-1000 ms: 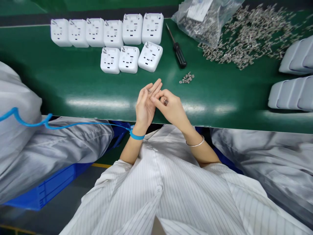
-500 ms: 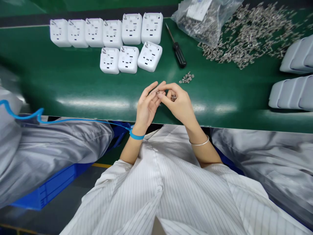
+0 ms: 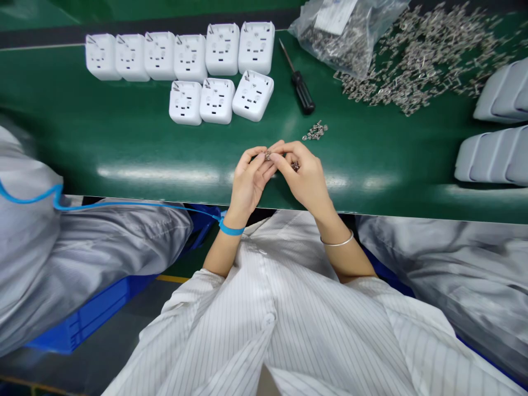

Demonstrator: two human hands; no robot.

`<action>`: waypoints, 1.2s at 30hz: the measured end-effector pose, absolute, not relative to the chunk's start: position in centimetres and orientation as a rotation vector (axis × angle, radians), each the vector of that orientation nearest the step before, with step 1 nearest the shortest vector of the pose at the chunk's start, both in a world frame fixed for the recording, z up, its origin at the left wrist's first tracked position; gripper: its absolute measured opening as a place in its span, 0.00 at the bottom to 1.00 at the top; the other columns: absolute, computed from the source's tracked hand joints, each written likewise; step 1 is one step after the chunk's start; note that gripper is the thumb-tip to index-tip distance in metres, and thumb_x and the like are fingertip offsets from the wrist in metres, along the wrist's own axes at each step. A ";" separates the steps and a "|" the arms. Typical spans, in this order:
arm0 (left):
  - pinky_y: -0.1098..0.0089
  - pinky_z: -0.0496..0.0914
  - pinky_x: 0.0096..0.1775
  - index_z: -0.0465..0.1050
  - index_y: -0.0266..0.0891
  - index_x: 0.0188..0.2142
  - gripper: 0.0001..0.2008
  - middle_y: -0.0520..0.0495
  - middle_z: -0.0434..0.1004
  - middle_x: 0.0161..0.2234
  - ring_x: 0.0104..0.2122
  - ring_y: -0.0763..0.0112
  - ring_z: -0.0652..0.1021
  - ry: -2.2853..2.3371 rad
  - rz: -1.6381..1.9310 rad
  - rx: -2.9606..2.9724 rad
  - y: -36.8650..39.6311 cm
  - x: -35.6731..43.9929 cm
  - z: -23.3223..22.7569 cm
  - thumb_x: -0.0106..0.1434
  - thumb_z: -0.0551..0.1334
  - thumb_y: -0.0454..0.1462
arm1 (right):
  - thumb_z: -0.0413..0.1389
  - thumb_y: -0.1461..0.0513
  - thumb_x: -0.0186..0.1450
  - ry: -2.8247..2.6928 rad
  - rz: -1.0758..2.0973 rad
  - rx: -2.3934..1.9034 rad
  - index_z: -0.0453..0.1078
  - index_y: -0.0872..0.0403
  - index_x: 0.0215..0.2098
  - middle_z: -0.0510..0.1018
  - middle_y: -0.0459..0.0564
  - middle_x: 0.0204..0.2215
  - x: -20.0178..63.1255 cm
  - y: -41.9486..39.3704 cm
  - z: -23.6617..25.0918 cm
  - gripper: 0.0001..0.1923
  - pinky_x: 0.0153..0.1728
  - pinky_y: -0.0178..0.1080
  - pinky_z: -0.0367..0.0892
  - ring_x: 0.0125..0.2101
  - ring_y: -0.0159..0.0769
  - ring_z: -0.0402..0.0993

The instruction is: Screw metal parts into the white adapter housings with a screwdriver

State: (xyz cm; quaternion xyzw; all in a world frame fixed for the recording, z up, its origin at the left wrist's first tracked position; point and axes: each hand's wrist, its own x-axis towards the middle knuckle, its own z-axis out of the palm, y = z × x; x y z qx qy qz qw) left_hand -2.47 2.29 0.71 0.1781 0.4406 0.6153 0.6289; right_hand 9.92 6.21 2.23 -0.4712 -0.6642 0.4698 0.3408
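Note:
My left hand (image 3: 248, 179), with a blue wrist strap, and my right hand (image 3: 304, 175) meet above the near edge of the green bench. Between their thumbs and fingertips is a small metal part (image 3: 268, 155), pinched by both hands; its exact shape is too small to make out. More small metal parts (image 3: 295, 165) sit in the curled fingers of my right hand. A little pile of metal pieces (image 3: 315, 131) lies just beyond my hands. Behind it rests a screwdriver (image 3: 303, 93) with a black handle.
White plug housings (image 3: 217, 102) stand in two rows at the back left. A clear plastic bag (image 3: 350, 33) of metal parts and a loose heap (image 3: 412, 60) lie at the back right. Grey-white casings (image 3: 493, 154) are at the right. People in pale clothing sit on both sides.
My left fingers have curled in more around the small metal part, and my right hand has shifted slightly. The person on the left has leaned a little closer.

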 end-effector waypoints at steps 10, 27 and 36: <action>0.60 0.66 0.65 0.63 0.42 0.41 0.03 0.46 0.78 0.56 0.61 0.64 0.75 1.019 1.477 0.467 2.1 -2.4 0.9 0.71 0.58 0.35 | 0.58 0.57 0.69 -1.817 1.095 -1.219 0.70 0.51 0.43 0.63 0.37 0.21 10.1 5.7 1.0 0.08 0.31 0.34 0.61 0.22 0.27 0.58; 0.59 0.67 0.64 0.72 0.41 0.42 0.07 0.47 0.81 0.48 0.57 0.63 0.78 1.085 1.458 0.510 2.1 -2.0 0.3 0.68 0.66 0.40 | 0.47 0.51 0.74 -1.680 1.174 -1.247 0.58 0.49 0.43 0.75 0.45 0.33 9.9 5.5 0.5 0.11 0.37 0.36 0.68 0.33 0.31 0.74; 0.62 0.71 0.61 0.78 0.44 0.48 0.13 0.48 0.82 0.47 0.58 0.61 0.78 1.057 1.455 0.628 2.0 -2.2 -0.3 0.65 0.68 0.44 | 0.48 0.51 0.73 -1.730 1.140 -1.325 0.61 0.48 0.43 0.72 0.43 0.29 10.1 5.2 0.2 0.11 0.31 0.35 0.65 0.27 0.31 0.71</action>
